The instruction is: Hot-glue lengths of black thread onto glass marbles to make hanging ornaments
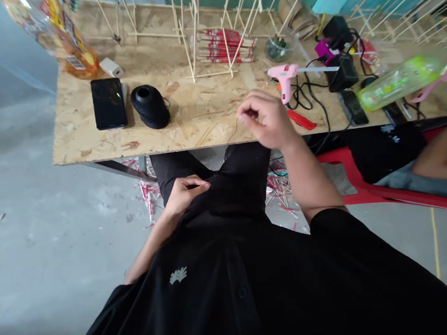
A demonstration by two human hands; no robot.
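My right hand (pixel 264 120) is raised over the table's front edge, thumb and fingers pinched on a thin dark thread (pixel 236 129) that hangs from the fingertips. Down at my lap, my left hand (pixel 187 193) is closed with thumb against forefinger; whatever it holds, if anything, is too small to make out. A black spool of thread (pixel 150 107) stands on the wooden table (pixel 189 131), left of my right hand. Just right of that hand lie a pink glue gun (pixel 284 77) with a glue stick in its back and a red cutter (pixel 302 119).
Frames of thin sticks (pixel 228 33) stand at the back, around red-wrapped chopstick packs (pixel 225 46). A black phone (pixel 109 103), an orange drink bottle (pixel 79 60), a green bottle (pixel 402 81) and black power adapters (pixel 342 73) with cords share the table. Another person's arm (pixel 444 152) is at right.
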